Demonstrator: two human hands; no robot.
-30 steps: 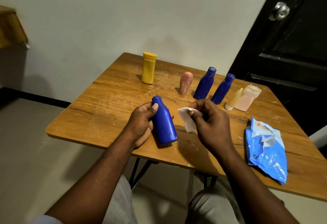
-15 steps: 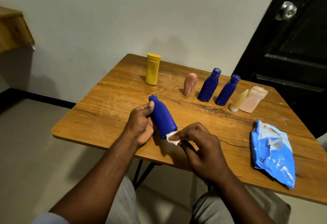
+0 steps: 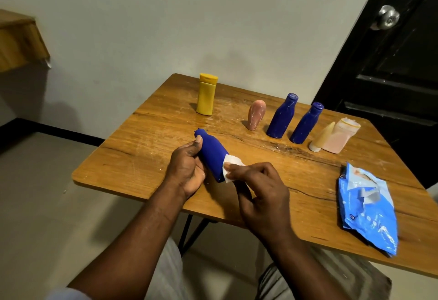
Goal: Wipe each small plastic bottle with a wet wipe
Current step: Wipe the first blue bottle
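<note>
Head-worn camera looks steeply down, close over the table [image 3: 147,157].

Left hand [image 3: 187,169] grips tilted blue bottle [image 3: 212,155]; right hand [image 3: 260,190] presses white wipe [image 3: 231,166] against bottle base, above wooden table [image 3: 142,155].

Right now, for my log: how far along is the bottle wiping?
Done: none visibly finished. In hand: left hand grips a blue bottle, right hand presses the wet wipe near its base. Left: yellow bottle, pink bottle, two blue bottles, cone bottle, translucent bottle, all standing.
</note>
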